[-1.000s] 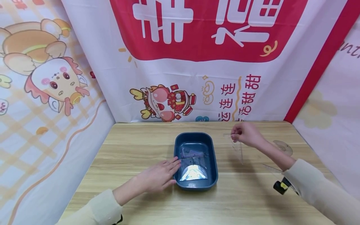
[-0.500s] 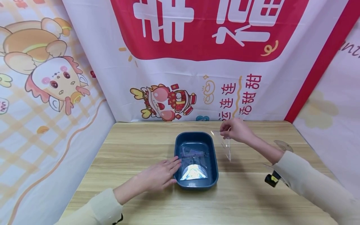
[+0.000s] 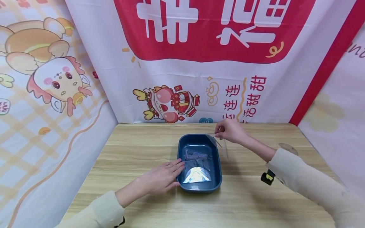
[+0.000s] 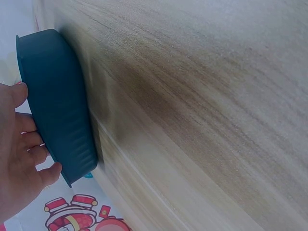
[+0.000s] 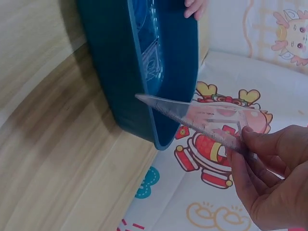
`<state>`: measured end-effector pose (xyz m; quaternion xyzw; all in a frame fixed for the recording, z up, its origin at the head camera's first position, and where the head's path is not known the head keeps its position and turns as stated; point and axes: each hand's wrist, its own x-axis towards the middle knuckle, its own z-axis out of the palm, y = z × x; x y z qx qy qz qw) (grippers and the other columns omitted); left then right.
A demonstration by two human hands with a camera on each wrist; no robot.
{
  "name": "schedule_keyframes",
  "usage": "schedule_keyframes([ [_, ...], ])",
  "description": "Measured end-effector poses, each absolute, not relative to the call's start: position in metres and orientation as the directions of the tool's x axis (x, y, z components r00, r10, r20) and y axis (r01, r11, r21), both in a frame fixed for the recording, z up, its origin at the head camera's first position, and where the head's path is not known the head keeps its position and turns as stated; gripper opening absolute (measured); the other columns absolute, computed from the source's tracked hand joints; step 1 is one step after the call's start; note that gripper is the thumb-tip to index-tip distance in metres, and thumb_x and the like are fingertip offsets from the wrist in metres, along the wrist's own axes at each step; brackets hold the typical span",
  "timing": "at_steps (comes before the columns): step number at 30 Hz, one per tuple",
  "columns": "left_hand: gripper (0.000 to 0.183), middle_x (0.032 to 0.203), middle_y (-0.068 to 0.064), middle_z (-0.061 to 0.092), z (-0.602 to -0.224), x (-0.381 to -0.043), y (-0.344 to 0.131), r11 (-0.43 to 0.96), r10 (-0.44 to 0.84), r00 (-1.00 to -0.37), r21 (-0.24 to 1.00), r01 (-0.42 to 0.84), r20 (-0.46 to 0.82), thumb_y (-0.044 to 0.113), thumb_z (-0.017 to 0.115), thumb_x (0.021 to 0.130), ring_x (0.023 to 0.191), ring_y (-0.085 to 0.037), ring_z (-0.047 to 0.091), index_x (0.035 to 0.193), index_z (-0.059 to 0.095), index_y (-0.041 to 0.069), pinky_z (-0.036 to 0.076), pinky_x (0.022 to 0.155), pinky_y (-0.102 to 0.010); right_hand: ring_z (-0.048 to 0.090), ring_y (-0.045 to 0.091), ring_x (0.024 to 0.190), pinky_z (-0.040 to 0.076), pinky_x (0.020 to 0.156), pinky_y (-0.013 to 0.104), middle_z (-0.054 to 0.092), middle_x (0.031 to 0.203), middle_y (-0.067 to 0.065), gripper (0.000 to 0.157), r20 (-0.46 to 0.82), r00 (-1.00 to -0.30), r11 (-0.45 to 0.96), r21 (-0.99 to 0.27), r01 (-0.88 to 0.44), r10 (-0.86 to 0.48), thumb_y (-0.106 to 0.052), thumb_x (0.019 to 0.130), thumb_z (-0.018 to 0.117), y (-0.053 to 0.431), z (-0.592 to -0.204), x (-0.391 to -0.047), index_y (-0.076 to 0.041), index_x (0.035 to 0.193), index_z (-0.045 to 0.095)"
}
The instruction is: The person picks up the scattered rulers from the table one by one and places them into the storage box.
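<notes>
A dark blue rectangular bin stands on the table, with clear plastic drawing tools inside, among them a protractor and a set square. My left hand rests with straight fingers against the bin's left rim; the left wrist view shows its fingertips on the bin wall. By the bin's far right corner, my right hand pinches a clear triangular set square between thumb and fingers. In the right wrist view its pointed end reaches over the bin's rim.
A clear round-edged piece lies on the right of the wooden table, partly behind the right forearm. A black and yellow object shows below the right sleeve. A printed cloth hangs behind the table.
My right hand has moved left with the set square, from right of the bin to its far right corner. My left hand has stayed at the bin's rim.
</notes>
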<state>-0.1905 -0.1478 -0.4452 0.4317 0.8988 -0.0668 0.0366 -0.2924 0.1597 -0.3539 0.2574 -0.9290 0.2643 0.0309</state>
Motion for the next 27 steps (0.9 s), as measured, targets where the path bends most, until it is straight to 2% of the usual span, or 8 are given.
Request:
schedule_keyframes([
  [10, 0.063, 0.153, -0.008, 0.027, -0.446, -0.191, -0.149, 0.613, 0.774, -0.622, -0.106, 0.783, -0.118, 0.047, 0.035, 0.098, 0.143, -0.025, 0.019, 0.145, 0.031, 0.006, 0.031, 0.11, -0.044, 0.059, 0.009, 0.055, 0.051, 0.05, 0.021, 0.066, 0.068, 0.003, 0.005, 0.168, -0.843, 0.696, -0.495, -0.521, -0.511, -0.006, 0.081, 0.071, 0.14, -0.356, -0.302, -0.006, 0.077, 0.069],
  [17, 0.063, 0.153, -0.008, 0.027, -0.448, -0.191, -0.149, 0.61, 0.775, -0.619, -0.106, 0.785, -0.125, 0.048, 0.033, 0.098, 0.143, -0.025, 0.018, 0.146, 0.03, 0.006, 0.031, 0.11, -0.044, 0.062, 0.009, 0.054, 0.051, 0.049, 0.02, 0.064, 0.066, 0.003, 0.008, 0.124, -0.849, 0.712, -0.491, -0.503, -0.514, -0.003, 0.08, 0.07, 0.129, -0.359, -0.31, -0.006, 0.074, 0.066],
  [27, 0.063, 0.153, -0.009, 0.028, -0.446, -0.192, -0.149, 0.603, 0.781, -0.613, -0.112, 0.79, -0.122, 0.048, 0.033, 0.098, 0.143, -0.025, 0.018, 0.145, 0.031, 0.006, 0.03, 0.111, -0.043, 0.063, 0.009, 0.052, 0.049, 0.047, 0.02, 0.063, 0.064, 0.003, 0.009, 0.1, -0.826, 0.723, -0.434, -0.537, -0.554, -0.005, 0.08, 0.071, 0.114, -0.359, -0.32, -0.006, 0.073, 0.065],
])
